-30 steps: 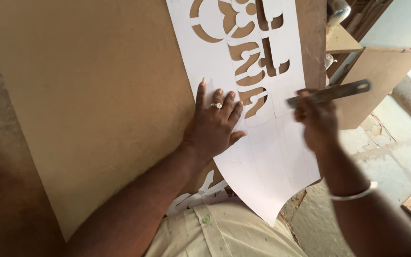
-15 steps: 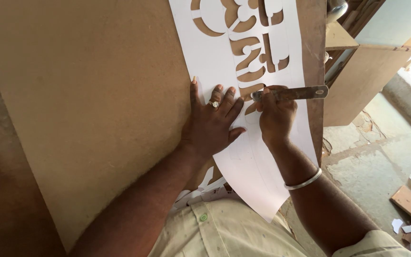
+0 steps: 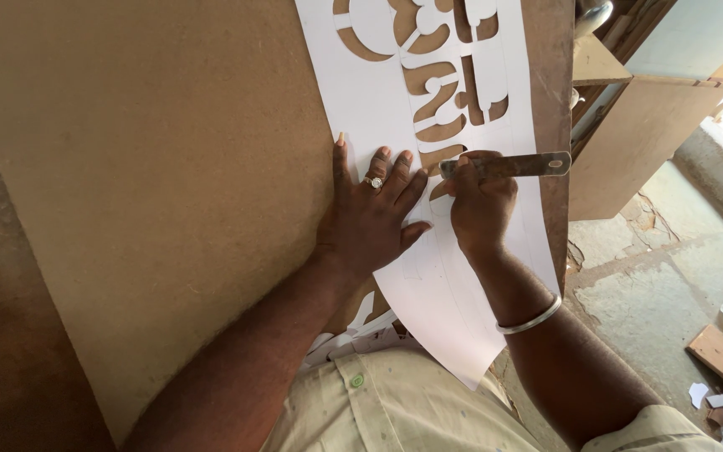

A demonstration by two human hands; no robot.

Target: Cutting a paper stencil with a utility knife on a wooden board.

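A white paper stencil (image 3: 378,84) with curved cut-out shapes lies on a large brown board (image 3: 152,184). My left hand (image 3: 370,213), a ring on one finger, presses flat on the stencil with fingers spread. My right hand (image 3: 480,205), with a metal bangle on the wrist, grips a worn metal ruler (image 3: 512,165) that lies across the stencil just below the cut-outs, its far end reaching past the board's right edge. The two hands sit side by side, nearly touching.
The stencil's lower end hangs over the board's near edge by my shirt. To the right stand wooden boards and a box-like panel (image 3: 629,142). The concrete floor (image 3: 654,293) below holds scraps of wood and paper at the right edge.
My right hand has brought the ruler leftward from beyond the board's edge onto the stencil, close beside my left hand. The left hand has stayed pressed on the paper.
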